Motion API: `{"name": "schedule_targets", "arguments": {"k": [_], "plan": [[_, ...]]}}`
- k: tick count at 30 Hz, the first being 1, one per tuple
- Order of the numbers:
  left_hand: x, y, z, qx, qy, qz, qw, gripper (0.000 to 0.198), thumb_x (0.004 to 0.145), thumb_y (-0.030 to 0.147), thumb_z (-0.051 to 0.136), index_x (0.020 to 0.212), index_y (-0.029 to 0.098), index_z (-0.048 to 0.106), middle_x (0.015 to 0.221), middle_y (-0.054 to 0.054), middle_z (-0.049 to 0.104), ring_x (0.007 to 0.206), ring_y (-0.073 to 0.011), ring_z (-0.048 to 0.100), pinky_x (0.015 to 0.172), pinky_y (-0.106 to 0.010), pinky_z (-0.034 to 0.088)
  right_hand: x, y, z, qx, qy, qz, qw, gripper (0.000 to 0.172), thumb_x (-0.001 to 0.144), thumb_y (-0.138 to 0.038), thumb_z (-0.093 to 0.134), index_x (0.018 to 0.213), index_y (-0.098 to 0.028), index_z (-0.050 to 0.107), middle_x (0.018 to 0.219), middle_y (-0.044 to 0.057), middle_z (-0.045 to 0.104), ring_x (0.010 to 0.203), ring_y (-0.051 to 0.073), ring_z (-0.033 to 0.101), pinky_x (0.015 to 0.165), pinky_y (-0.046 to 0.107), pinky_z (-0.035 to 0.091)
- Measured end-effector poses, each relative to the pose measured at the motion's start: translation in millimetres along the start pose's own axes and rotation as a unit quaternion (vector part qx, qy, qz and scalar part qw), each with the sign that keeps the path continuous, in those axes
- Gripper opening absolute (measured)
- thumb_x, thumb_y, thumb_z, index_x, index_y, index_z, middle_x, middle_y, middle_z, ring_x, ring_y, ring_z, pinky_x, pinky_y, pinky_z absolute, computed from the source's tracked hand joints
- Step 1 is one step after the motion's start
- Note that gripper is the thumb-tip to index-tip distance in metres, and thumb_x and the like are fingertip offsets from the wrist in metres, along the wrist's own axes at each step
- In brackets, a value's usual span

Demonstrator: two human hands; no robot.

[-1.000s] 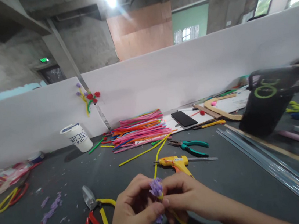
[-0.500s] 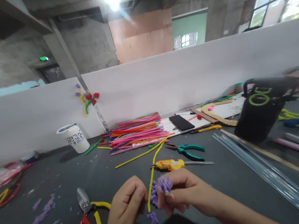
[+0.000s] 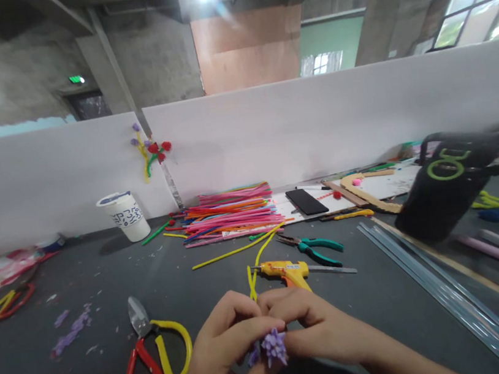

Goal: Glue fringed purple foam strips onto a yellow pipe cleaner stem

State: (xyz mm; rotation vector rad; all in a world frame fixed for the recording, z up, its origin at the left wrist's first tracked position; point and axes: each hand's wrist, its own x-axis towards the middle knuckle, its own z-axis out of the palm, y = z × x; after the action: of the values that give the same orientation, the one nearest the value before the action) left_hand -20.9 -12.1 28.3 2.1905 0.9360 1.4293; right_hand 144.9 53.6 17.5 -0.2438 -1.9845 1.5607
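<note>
Low in the middle of the view, my left hand and my right hand meet, both with fingers closed. Between their fingertips sits a small purple fuzzy flower made of pipe cleaner. A yellow pipe cleaner stem rises from behind my fingers and curves away over the table. Just beyond my hands lies a yellow glue gun.
Red-and-yellow-handled shears lie left of my hands, green-handled pliers behind the glue gun. A pile of coloured pipe cleaners, a black phone and a white cup stand by the white wall. A black bag and long clear rods are at right.
My hands parted half a second ago with purple pieces loose between them, then closed together again on the flower, now lower and pointing toward me. The view shifted slightly.
</note>
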Motion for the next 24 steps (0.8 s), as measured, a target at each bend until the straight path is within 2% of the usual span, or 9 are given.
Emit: {"name": "schedule_targets", "arguments": {"k": [3, 6, 10, 16, 20, 24], "plan": [[-1, -1, 1.4, 0.008, -0.006, 0.020, 1.000, 0.044, 0.071, -0.003, 0.059, 0.107, 0.023, 0.064, 0.082, -0.003, 0.054, 0.068, -0.0118, 0.054, 0.054, -0.019, 0.043, 0, 3, 0, 0.015, -0.005, 0.000, 1.000, 0.021, 0.081, -0.028, 0.064, 0.065, -0.014, 0.066, 0.072, 0.000, 0.052, 0.071, 0.013, 0.050, 0.069, 0.025, 0.037], [-1, -2, 1.5, -0.016, -0.015, 0.026, 0.999, 0.042, 0.072, 0.001, 0.062, 0.108, 0.022, 0.064, 0.084, -0.003, 0.054, 0.069, -0.0125, 0.054, 0.056, -0.020, 0.044, 1, 7, -1, 0.037, -0.009, -0.002, 0.999, 0.027, 0.079, -0.033, 0.065, 0.061, -0.014, 0.062, 0.071, 0.001, 0.053, 0.072, 0.014, 0.051, 0.070, 0.027, 0.039], [-1, -1, 0.7, -0.048, -0.015, 0.004, 0.999, 0.037, 0.073, 0.008, 0.067, 0.107, 0.024, 0.065, 0.082, -0.002, 0.053, 0.067, -0.0115, 0.053, 0.054, -0.019, 0.044, 2, 12, 0, 0.063, -0.017, 0.001, 0.998, 0.031, 0.076, -0.039, 0.067, 0.058, -0.014, 0.061, 0.071, 0.002, 0.054, 0.072, 0.016, 0.053, 0.072, 0.029, 0.040], [-1, 0, 2.4, -0.030, -0.010, -0.003, 1.000, 0.030, 0.071, 0.005, 0.067, 0.097, 0.022, 0.065, 0.078, -0.001, 0.054, 0.063, -0.0102, 0.052, 0.052, -0.018, 0.043, 2, 12, 1, 0.079, -0.029, 0.021, 0.996, 0.028, 0.075, -0.038, 0.068, 0.061, -0.013, 0.065, 0.071, 0.002, 0.054, 0.072, 0.015, 0.052, 0.073, 0.029, 0.042], [-1, 0, 1.4, -0.038, -0.016, -0.003, 0.999, 0.033, 0.071, 0.006, 0.067, 0.099, 0.023, 0.065, 0.079, -0.002, 0.054, 0.066, -0.0117, 0.054, 0.055, -0.019, 0.044, 2, 14, 0, 0.084, -0.032, 0.030, 0.996, 0.031, 0.073, -0.042, 0.069, 0.060, -0.014, 0.065, 0.072, 0.001, 0.056, 0.073, 0.016, 0.054, 0.075, 0.029, 0.042], [-2, 1, 0.5, -0.064, -0.031, -0.038, 0.997, 0.033, 0.072, 0.011, 0.068, 0.100, 0.027, 0.066, 0.079, -0.001, 0.054, 0.062, -0.0110, 0.051, 0.052, -0.019, 0.042, 1, 14, 0, 0.082, -0.036, 0.038, 0.995, 0.033, 0.074, -0.046, 0.068, 0.066, -0.014, 0.068, 0.073, 0.003, 0.058, 0.076, 0.017, 0.055, 0.077, 0.031, 0.043]]}}
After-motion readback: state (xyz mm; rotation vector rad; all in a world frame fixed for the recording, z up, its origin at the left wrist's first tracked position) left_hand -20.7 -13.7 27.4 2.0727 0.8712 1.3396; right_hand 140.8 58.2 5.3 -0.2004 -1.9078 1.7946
